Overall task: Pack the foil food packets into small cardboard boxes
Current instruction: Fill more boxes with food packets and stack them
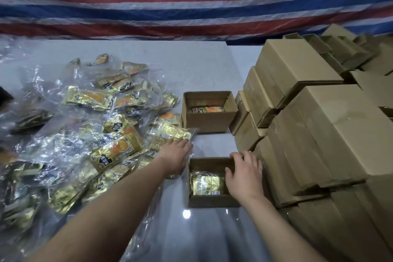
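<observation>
A heap of gold foil packets [102, 125] in clear plastic covers the left of the table. My left hand [177, 156] reaches to the heap's right edge and its fingers lie on one gold packet [170, 137] in a clear sleeve. A small open cardboard box [210, 202] stands in front of me with gold packets [207, 184] inside. My right hand [244, 173] rests on that box's right rim, fingers curled over the far corner. A second open box [209, 120] with packets inside stands farther back.
Stacks of closed and empty cardboard boxes [314, 125] fill the right side, close to the near box. A striped red, white and blue tarp [191, 0] hangs behind the grey table [180, 66]. Loose clear plastic [27, 91] lies at the left.
</observation>
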Tool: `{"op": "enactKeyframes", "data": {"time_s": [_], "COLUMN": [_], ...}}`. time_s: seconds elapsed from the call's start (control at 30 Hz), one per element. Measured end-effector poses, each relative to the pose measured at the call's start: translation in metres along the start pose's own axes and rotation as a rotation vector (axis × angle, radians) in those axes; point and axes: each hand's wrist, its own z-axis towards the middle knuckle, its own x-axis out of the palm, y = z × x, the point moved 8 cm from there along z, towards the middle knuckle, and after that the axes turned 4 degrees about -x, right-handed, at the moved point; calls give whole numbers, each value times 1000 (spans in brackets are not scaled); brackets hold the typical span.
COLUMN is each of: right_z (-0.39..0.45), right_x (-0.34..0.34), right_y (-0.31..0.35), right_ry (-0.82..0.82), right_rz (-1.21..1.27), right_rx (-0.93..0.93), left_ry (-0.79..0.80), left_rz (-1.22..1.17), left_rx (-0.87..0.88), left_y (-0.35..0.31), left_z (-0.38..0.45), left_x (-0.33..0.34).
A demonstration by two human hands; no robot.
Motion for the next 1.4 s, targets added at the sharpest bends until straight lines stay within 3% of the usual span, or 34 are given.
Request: {"op": "enactKeyframes", "data": {"time_s": [0.07, 0.17, 0.53, 0.87, 1.17, 1.4], "right_z": [4, 8, 84, 135, 149, 152], "right_x": [-1, -5, -13, -25, -17, -20], "right_y": [-2, 2, 22, 29, 29, 28], "right_ry": [-57, -142, -226, -349, -250, -219], "right_rz": [36, 28, 58, 35, 83, 129], "right_rx": [31, 30, -7, 37, 41, 45], "left_ry": [103, 196, 148, 191, 179, 140], "left_rz": [172, 290, 252, 276, 106, 103], "left_rx": [51, -17, -186, -179, -143, -100], "left_y": [-4, 8, 56, 53, 52, 59], "left_z": [14, 16, 3, -5, -22, -38], "left_x": [19, 45, 54, 60, 48, 32]}}
